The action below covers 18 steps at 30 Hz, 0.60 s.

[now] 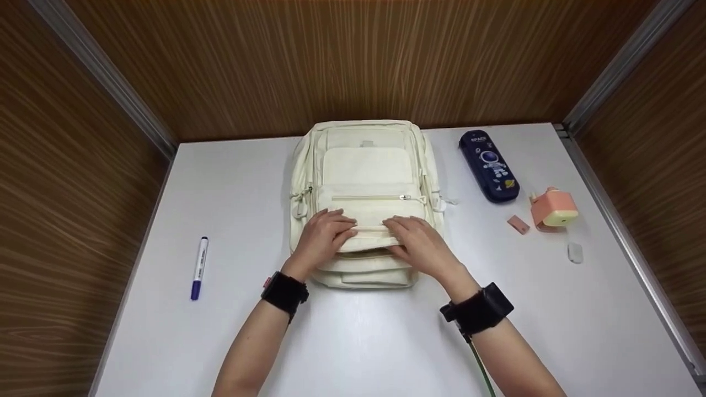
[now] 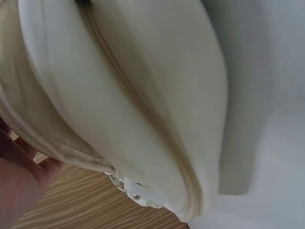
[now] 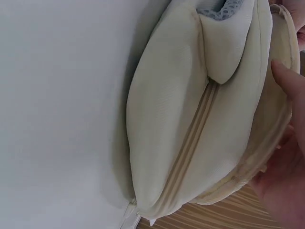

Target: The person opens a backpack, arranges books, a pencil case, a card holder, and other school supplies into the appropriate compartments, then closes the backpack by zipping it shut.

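Note:
A cream backpack (image 1: 367, 165) lies on its back on the white table, its top toward the back wall. Its front compartment is unzipped, and the flap's zipped edge (image 2: 28, 133) stands away from the bag body. My left hand (image 1: 325, 234) holds this flap at its left side, with fingers over the outer face. At the right side my right hand (image 1: 422, 245) grips the same flap. In the right wrist view the right thumb (image 3: 286, 78) is on the flap's inner side, fingers outside. What lies deep in the compartment is hidden.
A white marker with blue cap (image 1: 199, 268) lies at the left. To the right are a navy astronaut pencil case (image 1: 489, 165), a pink-and-yellow pencil sharpener (image 1: 553, 209), a small pink eraser (image 1: 518, 224) and a small whitish block (image 1: 575, 253). Wood-grain panels (image 1: 364, 60) border the table.

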{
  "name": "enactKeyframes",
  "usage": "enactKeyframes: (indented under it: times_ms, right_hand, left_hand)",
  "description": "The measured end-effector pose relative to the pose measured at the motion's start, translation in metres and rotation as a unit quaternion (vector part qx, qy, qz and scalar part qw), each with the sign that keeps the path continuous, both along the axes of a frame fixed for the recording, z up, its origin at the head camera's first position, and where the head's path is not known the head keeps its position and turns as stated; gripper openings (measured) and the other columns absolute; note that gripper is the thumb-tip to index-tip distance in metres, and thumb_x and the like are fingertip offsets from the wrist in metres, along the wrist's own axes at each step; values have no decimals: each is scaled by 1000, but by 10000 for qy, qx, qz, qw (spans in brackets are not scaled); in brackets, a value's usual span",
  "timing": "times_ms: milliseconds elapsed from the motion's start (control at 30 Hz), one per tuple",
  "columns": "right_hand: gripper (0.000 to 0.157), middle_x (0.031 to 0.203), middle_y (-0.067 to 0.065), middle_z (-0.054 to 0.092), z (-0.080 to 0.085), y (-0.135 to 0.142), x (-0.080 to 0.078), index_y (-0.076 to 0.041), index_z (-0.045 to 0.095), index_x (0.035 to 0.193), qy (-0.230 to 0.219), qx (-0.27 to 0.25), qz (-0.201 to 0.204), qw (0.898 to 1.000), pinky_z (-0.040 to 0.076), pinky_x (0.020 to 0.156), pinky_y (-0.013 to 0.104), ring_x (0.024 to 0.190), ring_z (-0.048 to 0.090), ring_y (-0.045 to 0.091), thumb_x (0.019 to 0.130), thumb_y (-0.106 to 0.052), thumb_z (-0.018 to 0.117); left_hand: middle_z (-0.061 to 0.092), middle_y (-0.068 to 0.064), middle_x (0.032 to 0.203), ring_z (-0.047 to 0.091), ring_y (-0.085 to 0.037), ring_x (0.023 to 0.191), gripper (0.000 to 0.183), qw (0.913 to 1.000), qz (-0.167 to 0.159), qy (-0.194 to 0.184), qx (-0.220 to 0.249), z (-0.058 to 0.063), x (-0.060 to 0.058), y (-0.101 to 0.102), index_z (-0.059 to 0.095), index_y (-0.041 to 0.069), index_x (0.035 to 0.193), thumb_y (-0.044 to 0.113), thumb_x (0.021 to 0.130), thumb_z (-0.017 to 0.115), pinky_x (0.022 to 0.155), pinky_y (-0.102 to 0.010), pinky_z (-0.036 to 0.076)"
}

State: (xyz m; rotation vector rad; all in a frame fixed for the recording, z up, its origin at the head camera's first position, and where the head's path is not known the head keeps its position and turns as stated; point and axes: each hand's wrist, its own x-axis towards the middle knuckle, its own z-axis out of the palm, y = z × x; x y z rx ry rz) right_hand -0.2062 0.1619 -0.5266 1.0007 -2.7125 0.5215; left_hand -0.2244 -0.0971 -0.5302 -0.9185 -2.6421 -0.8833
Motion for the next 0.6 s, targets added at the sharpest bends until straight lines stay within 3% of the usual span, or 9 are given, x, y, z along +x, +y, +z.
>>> enactKeyframes:
  times_ms: [167,300,467,600]
  right_hand:
    - [25,108,10,69,4,1,-3,-3,66,110,336,-329,53,9989,49,88,44,99,65,30,86,-4,74]
    - [18,99,7,71,10,2,-4,-5,67,103,228,-568,32,9981,52,77,43,91,67,27,87,0,70]
    - [12,96,5,72,24,7,-7,-6,68,102,-44,-851,52,9964,54,75,41,89,69,26,91,-2,67]
    - [11,95,5,71,43,11,-14,-7,69,100,-179,-990,208,9947,54,78,40,90,69,25,91,-1,66]
  left_hand:
    - [73,-2,106,60,-28,116,21,9998,-44,90,-184,10,7,3,78,10,100,26,95,65,105,-48,37]
    - [73,-1,101,64,-22,108,24,9994,-148,67,-307,20,13,3,77,10,100,29,98,61,100,-42,41]
    - [67,-4,120,59,-21,117,42,9989,-263,-347,-166,26,22,-3,68,13,123,45,97,58,107,-42,34]
    - [60,-7,133,50,-26,128,58,9992,-361,83,-152,23,25,-11,54,14,140,44,91,67,112,-46,28]
